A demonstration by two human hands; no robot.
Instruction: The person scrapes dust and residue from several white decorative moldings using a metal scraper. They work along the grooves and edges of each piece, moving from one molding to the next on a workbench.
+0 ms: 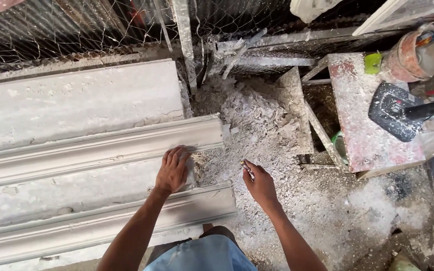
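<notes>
The left hand (173, 169) lies flat and open on the end of a long white plaster moulding (96, 150), likely stiff, heavy and brittle, best gripped along its thick edges, while the right hand (260, 184) pinches a small tool (248, 169) just beside it.

We see wire mesh (76, 30) across the top, with a metal post (184, 35) standing against it. A heap of plaster rubble (257, 115) lies below. To the right stands a dusty red stool (367, 125), a black power tool (395, 110) resting on it, near a crusted bucket (420, 52).
</notes>
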